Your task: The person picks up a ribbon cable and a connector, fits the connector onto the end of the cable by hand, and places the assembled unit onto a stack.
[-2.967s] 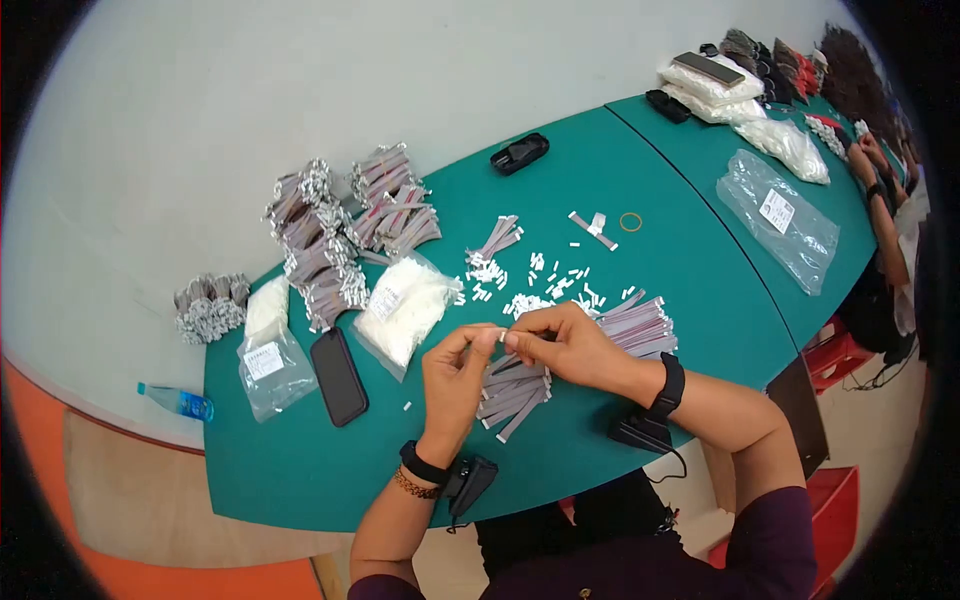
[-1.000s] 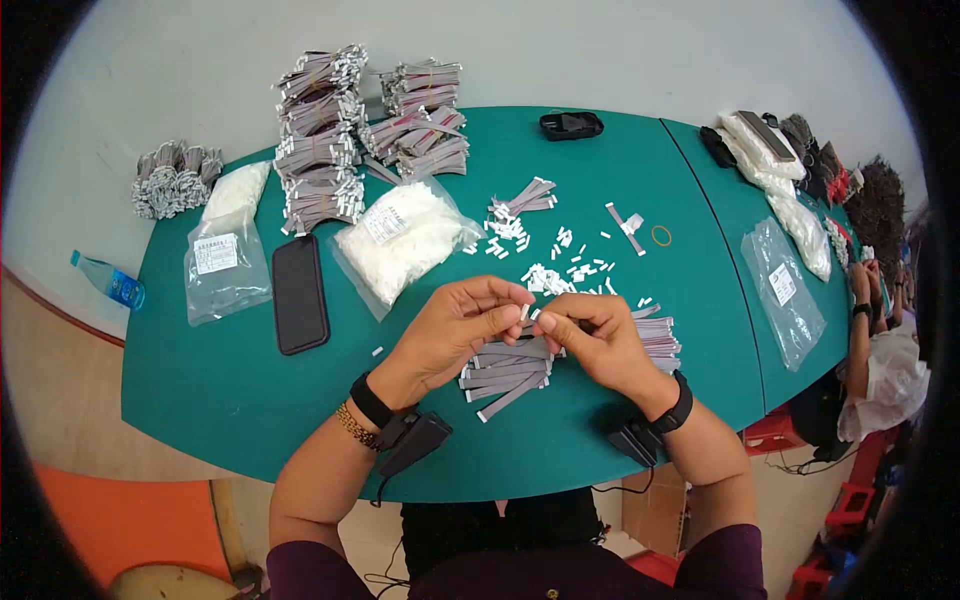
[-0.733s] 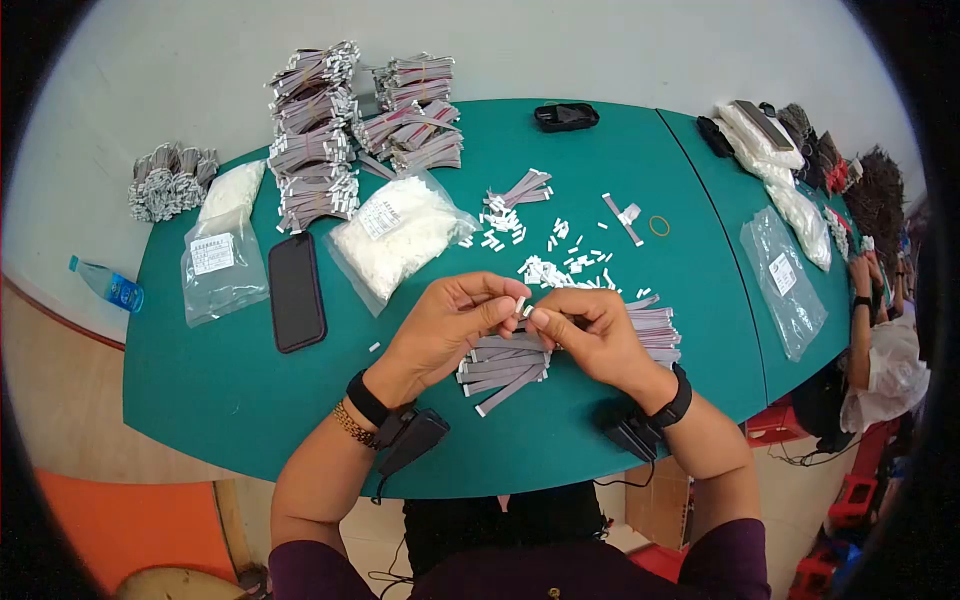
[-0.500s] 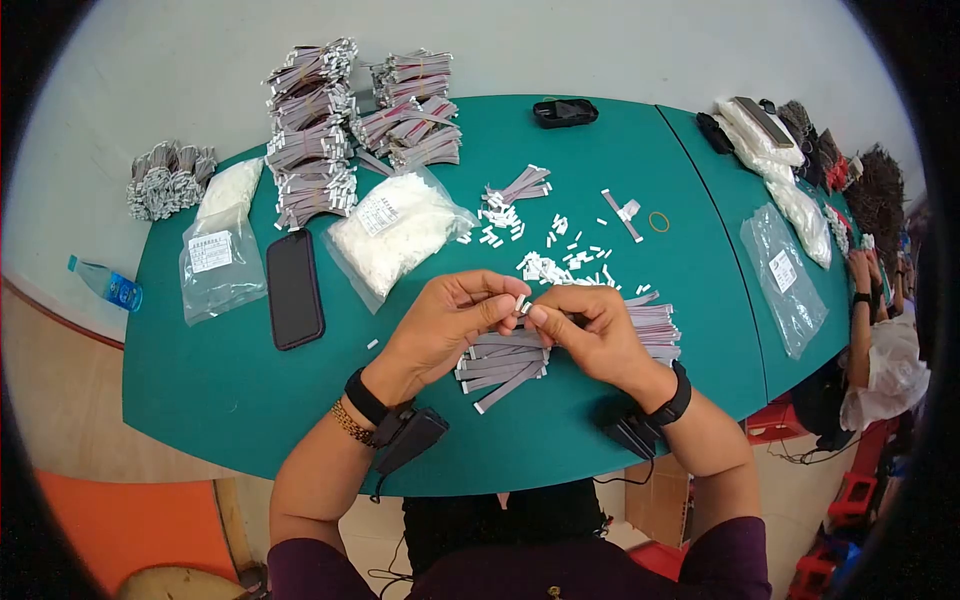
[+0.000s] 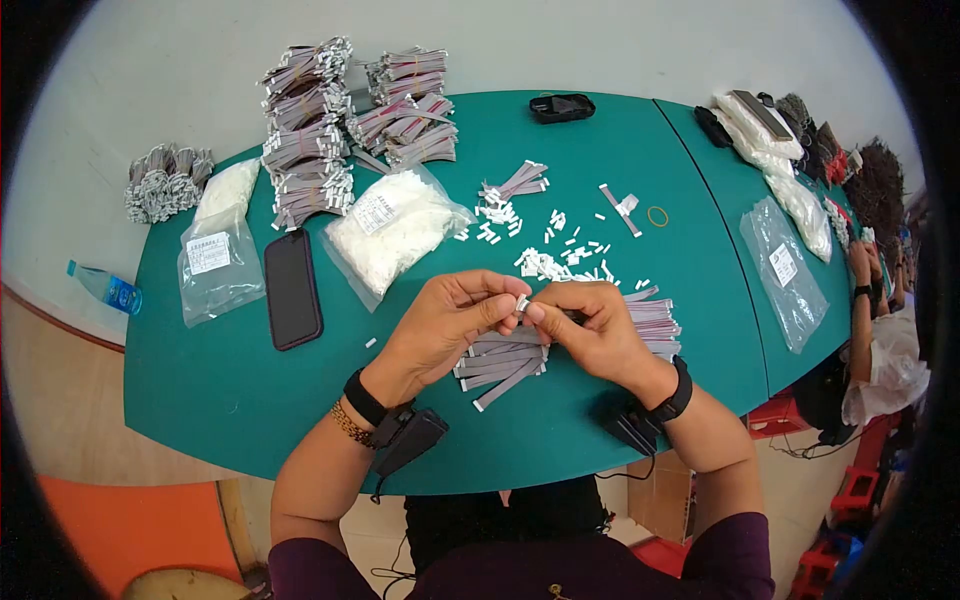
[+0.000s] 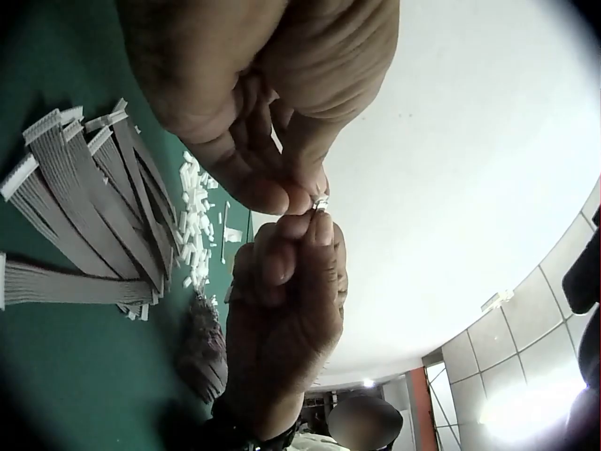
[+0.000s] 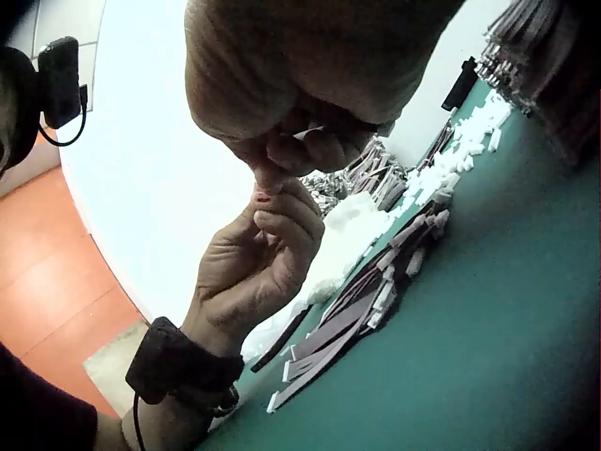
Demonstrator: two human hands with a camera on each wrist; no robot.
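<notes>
Above the green table, both hands meet fingertip to fingertip. My left hand point(image 5: 445, 325) pinches a small white plastic connector piece point(image 5: 522, 303) between thumb and forefinger. My right hand point(image 5: 600, 335) pinches the end of a ribbon cable, mostly hidden in its fingers, right against that piece. In the left wrist view, a bright bit of the connector piece point(image 6: 320, 202) shows between the touching fingertips. Under the hands lie grey ribbon cables point(image 5: 508, 375) with white ends, and a second cable pile point(image 5: 655, 325) is beside the right hand. Loose white pieces point(image 5: 545, 266) are scattered beyond.
A bag of white pieces point(image 5: 392, 235), a phone point(image 5: 294, 290) and a flatter bag point(image 5: 220, 250) lie to the left. Bundled cables point(image 5: 310, 140) are stacked behind. A bottle point(image 5: 108, 287) is at far left. Another person's arm point(image 5: 862, 330) shows at right.
The head view has swung round since the earliest frame. A second ago two white ends showed slightly apart between the fingertips; now they are together and the hands are closer.
</notes>
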